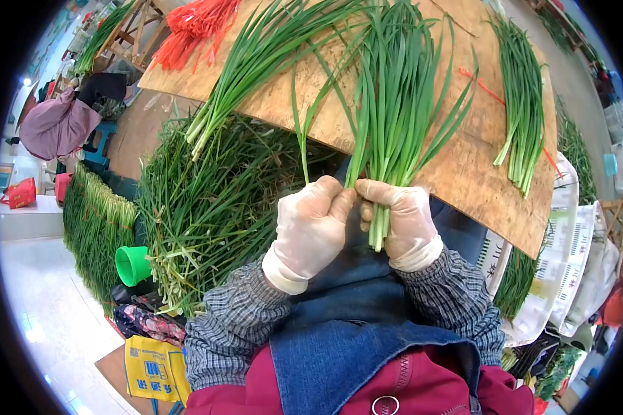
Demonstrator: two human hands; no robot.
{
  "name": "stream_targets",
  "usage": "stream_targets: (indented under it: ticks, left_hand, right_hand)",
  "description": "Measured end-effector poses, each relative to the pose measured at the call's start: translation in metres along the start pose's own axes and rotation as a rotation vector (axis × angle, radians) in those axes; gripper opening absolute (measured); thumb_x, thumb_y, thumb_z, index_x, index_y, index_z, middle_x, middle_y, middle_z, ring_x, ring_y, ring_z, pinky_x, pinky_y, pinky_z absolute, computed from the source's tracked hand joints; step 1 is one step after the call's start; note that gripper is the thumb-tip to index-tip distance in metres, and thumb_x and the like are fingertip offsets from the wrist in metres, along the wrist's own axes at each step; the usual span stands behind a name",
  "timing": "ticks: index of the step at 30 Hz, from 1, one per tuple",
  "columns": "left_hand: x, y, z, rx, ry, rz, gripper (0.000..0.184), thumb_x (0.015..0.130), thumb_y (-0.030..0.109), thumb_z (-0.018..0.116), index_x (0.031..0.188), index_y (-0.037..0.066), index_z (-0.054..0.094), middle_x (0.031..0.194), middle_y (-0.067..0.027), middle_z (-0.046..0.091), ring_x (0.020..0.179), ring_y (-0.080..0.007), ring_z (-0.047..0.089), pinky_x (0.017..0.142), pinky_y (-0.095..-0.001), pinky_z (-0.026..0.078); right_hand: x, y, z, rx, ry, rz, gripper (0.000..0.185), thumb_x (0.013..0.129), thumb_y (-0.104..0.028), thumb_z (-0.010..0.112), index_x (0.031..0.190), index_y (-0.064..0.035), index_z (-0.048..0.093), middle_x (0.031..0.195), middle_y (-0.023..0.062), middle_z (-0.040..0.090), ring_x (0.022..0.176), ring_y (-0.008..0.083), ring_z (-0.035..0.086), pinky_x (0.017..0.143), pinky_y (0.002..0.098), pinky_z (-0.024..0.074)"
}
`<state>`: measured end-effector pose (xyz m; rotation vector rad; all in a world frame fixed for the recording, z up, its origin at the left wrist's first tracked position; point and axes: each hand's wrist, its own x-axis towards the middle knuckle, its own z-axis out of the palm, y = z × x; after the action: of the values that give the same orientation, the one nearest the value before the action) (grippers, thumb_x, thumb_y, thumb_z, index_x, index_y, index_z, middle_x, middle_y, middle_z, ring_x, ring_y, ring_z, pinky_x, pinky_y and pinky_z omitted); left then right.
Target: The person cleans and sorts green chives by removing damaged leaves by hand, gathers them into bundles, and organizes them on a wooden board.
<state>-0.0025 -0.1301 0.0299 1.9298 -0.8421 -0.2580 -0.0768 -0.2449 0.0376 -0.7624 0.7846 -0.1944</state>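
Note:
My right hand (pixel 405 220), in a thin pale glove, is closed round the lower stems of a bunch of garlic chives (pixel 398 104). The white stem ends stick out below its fingers, and the leaves fan out over the wooden board. Close beside it, my gloved left hand (pixel 311 228) is closed in a pinch, its fingertips next to the bunch. A loose chive stalk (pixel 303 149) runs down into this hand. Another pile of chives (pixel 256 69) lies on the board to the left, stems over the edge. A separate chive bundle (pixel 521 104) lies at the right.
The wooden board (pixel 325 128) spans the front, with red ties (pixel 194 28) at its far left corner and a red strip (pixel 483 86) under the right bundle. Below left is a large heap of chives (pixel 208 207) and a green bucket (pixel 133 265). A person (pixel 59 124) sits far left.

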Motion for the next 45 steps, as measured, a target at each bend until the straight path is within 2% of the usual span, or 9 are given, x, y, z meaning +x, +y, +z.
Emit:
stream_targets:
  ticks: [7, 11, 16, 31, 35, 37, 39, 42, 45]
  left_hand:
    - [0.000, 0.002, 0.003, 0.024, -0.005, 0.068, 0.011, 0.082, 0.002, 0.057, 0.071, 0.000, 0.056, 0.058, -0.0078, 0.056, 0.046, -0.0128, 0.051, 0.044, -0.0257, 0.040]
    - [0.009, 0.011, -0.011, -0.685, 0.014, -0.510, 0.013, 0.086, 0.009, 0.054, 0.078, 0.000, 0.057, 0.057, 0.0000, 0.051, 0.043, -0.0035, 0.040, 0.038, -0.0194, 0.030]
    - [0.028, 0.003, 0.000, -0.405, -0.105, -0.424, 0.011, 0.081, 0.011, 0.062, 0.080, 0.000, 0.060, 0.060, 0.0003, 0.052, 0.047, -0.0044, 0.043, 0.042, -0.0184, 0.033]
    - [0.002, 0.021, -0.041, -0.925, 0.070, -0.435, 0.011, 0.082, 0.007, 0.056, 0.082, -0.004, 0.056, 0.065, -0.0054, 0.056, 0.042, -0.0066, 0.043, 0.040, -0.0201, 0.036]
    - [-0.034, 0.033, -0.069, -0.653, 0.660, -0.275, 0.013, 0.083, 0.013, 0.058, 0.084, 0.000, 0.056, 0.061, -0.0036, 0.054, 0.043, -0.0062, 0.046, 0.039, -0.0200, 0.037]
    - [-0.066, 0.013, -0.115, -0.551, 0.598, -0.079, 0.018, 0.086, 0.019, 0.058, 0.085, 0.001, 0.056, 0.064, -0.0059, 0.056, 0.048, -0.0066, 0.047, 0.042, -0.0197, 0.038]
    - [-0.099, -0.006, -0.161, -0.237, 0.911, -0.295, 0.023, 0.087, 0.023, 0.057, 0.082, 0.002, 0.056, 0.066, -0.0077, 0.055, 0.051, -0.0120, 0.049, 0.045, -0.0247, 0.040]
    - [-0.129, -0.053, -0.184, 0.943, 0.639, -0.514, 0.020, 0.086, 0.020, 0.057, 0.079, 0.001, 0.058, 0.067, -0.0090, 0.055, 0.057, -0.0199, 0.051, 0.052, -0.0317, 0.043]
    - [-0.107, -0.043, -0.139, 0.645, 0.337, -0.332, 0.015, 0.084, 0.015, 0.058, 0.085, 0.002, 0.063, 0.084, -0.0134, 0.062, 0.074, -0.0231, 0.058, 0.066, -0.0324, 0.045]
  right_hand:
    - [0.002, 0.001, -0.006, 0.032, -0.082, 0.016, 0.009, 0.077, -0.004, 0.064, 0.082, 0.0041, 0.062, 0.065, 0.0066, 0.059, 0.049, 0.0102, 0.053, 0.044, 0.0224, 0.0446]
    - [0.002, 0.002, -0.004, 0.095, -0.074, 0.012, 0.011, 0.077, -0.004, 0.064, 0.083, 0.0047, 0.062, 0.065, 0.0064, 0.059, 0.050, 0.0106, 0.054, 0.045, 0.0220, 0.0448]
    - [0.002, 0.007, -0.003, 0.049, -0.077, -0.037, 0.011, 0.077, -0.004, 0.064, 0.084, 0.0050, 0.062, 0.066, 0.0059, 0.059, 0.050, 0.0110, 0.054, 0.046, 0.0223, 0.0453]
    - [0.005, 0.004, -0.003, 0.221, -0.039, 0.005, 0.009, 0.076, 0.001, 0.062, 0.084, 0.0047, 0.059, 0.067, 0.0070, 0.058, 0.048, 0.0118, 0.053, 0.044, 0.0239, 0.0445]
    - [0.003, 0.004, 0.002, 0.169, -0.046, -0.007, 0.023, 0.077, 0.000, 0.059, 0.099, 0.0065, 0.054, 0.075, 0.0096, 0.059, 0.052, 0.0109, 0.051, 0.048, 0.0241, 0.0430]
    - [0.004, 0.004, 0.001, 0.148, -0.075, -0.014, 0.029, 0.078, 0.000, 0.057, 0.106, 0.0069, 0.051, 0.079, 0.0109, 0.059, 0.054, 0.0104, 0.051, 0.050, 0.0241, 0.0423]
    - [0.006, 0.005, -0.002, 0.154, -0.103, -0.033, 0.029, 0.078, 0.000, 0.057, 0.106, 0.0064, 0.052, 0.079, 0.0113, 0.059, 0.054, 0.0103, 0.051, 0.050, 0.0242, 0.0425]
    - [0.008, 0.006, -0.004, 0.190, -0.155, -0.006, 0.031, 0.078, -0.002, 0.058, 0.108, 0.0060, 0.051, 0.080, 0.0111, 0.060, 0.055, 0.0099, 0.051, 0.050, 0.0245, 0.0430]
    - [0.011, 0.010, -0.003, 0.272, -0.194, -0.008, 0.026, 0.078, -0.001, 0.059, 0.102, 0.0060, 0.054, 0.077, 0.0108, 0.060, 0.054, 0.0110, 0.053, 0.049, 0.0247, 0.0443]
